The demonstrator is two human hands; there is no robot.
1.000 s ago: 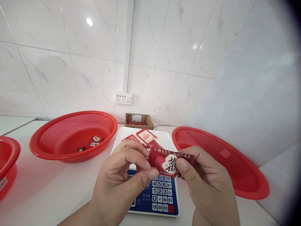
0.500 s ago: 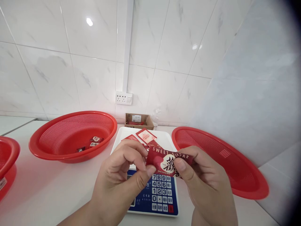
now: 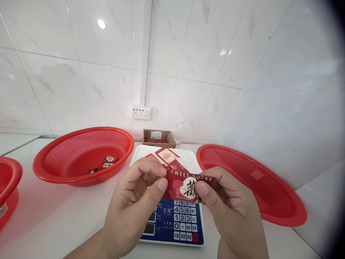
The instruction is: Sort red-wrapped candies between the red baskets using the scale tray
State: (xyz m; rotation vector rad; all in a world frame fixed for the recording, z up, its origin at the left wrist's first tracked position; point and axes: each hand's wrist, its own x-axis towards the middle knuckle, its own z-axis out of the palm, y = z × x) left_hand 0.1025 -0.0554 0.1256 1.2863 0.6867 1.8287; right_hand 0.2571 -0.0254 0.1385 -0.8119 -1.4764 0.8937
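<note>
A dark red candy packet [image 3: 176, 183] printed "SWEET SUGAR" is held up with its printed face toward me, between my two hands. My left hand [image 3: 132, 201] has thumb and forefinger closed on the packet's left end. With its thumb pressed on the front, my right hand [image 3: 234, 207] grips the right end. Below and behind the packet is a digital scale [image 3: 169, 239] with a blue keypad and a white pan [image 3: 188, 154]. Red and cream cards or wrappers [image 3: 167, 155] lie on that pan, partly covered by the packet and my left fingers.
A red perforated basket [image 3: 78, 176] at left holds several small packets [image 3: 110, 159]. Another red basket [image 3: 280, 212] tilts at right, and part of a third [image 3: 16, 176] shows at far left. Behind the scale stand a cardboard box [image 3: 168, 138] and a clear plastic bottle [image 3: 178, 133].
Both hands and the candy packet have shifted slightly left. My left fingertips have moved a little along the packet's left end, and more of the scale's display shows.
</note>
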